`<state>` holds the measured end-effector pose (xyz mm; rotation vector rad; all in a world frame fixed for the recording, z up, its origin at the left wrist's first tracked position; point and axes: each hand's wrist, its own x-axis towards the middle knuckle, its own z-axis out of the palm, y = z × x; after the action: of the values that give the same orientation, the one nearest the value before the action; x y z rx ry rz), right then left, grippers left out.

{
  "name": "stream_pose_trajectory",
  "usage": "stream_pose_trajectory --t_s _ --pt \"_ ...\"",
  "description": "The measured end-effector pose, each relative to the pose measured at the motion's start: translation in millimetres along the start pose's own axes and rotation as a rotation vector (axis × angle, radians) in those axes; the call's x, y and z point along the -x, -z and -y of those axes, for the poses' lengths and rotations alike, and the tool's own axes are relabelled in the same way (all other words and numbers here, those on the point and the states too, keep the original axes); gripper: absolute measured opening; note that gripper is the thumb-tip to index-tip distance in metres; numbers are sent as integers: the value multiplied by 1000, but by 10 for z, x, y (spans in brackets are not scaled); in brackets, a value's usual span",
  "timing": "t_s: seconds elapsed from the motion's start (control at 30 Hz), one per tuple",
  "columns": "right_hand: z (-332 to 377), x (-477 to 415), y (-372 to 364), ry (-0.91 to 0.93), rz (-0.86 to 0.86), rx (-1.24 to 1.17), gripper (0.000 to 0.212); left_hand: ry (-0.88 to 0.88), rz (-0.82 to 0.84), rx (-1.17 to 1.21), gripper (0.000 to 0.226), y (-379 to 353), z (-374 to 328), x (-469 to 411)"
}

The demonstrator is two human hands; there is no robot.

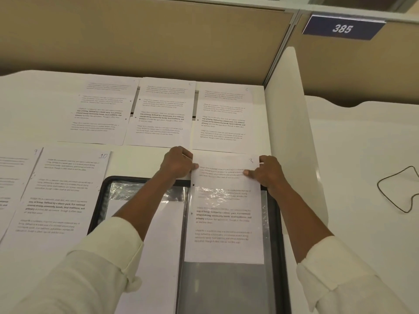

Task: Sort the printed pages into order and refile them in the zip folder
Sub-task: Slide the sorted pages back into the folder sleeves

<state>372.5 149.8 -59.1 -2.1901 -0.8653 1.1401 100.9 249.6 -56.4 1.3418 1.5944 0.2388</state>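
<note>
Left hand [179, 164] pinches the far left corner of the sheet, thumb on top and fingers curled under. Right hand [269, 173] does the same at the far right corner, thumb pressed on the print. Between them is page 3 [226, 225], with its handwritten number up by the right hand. It lies lengthwise over the right half of the open zip folder [102, 200], and its far edge sticks out past the folder's black rim. A shiny, crinkled glare crosses the middle of the page, so I'd judge it sits partly under a clear sleeve, though I can't tell how far in. It's a single sheet of printer paper, light and floppy, and it would buckle if pushed from one corner only. The two-corner hold looks right to me, keeping it taut and square. The plastic looks slick but clingy, so friction at the sleeve mouth is the likely snag. A plain white sheet [149, 245] fills the folder's left half. Out on the worktop [136, 159], page 10 [61, 196] lies just left of the folder, with page 9 [13, 189] beyond it at the frame's left edge. Three more pages [161, 114] sit in a row on the far side. A white divider [292, 132] stands at the right, and past it a black cable [399, 191].
</note>
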Motion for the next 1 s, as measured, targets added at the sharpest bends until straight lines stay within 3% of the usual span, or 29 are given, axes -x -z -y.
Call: stream_pose_trajectory --t_s 0.13,0.23,0.47,0.77,1.0 --pt "66 17 -7 61 -91 -119 48 -45 125 -49 40 41 61 54" --pt "114 14 -7 116 -118 -94 36 -86 186 -118 44 90 94 62" --pt "200 3 15 178 153 286 21 -101 107 -1 25 73 88 93" --pt "472 157 -145 316 436 495 38 -236 266 -290 19 100 143 202" --pt "469 328 -441 423 450 633 56 -268 234 -291 15 81 181 278"
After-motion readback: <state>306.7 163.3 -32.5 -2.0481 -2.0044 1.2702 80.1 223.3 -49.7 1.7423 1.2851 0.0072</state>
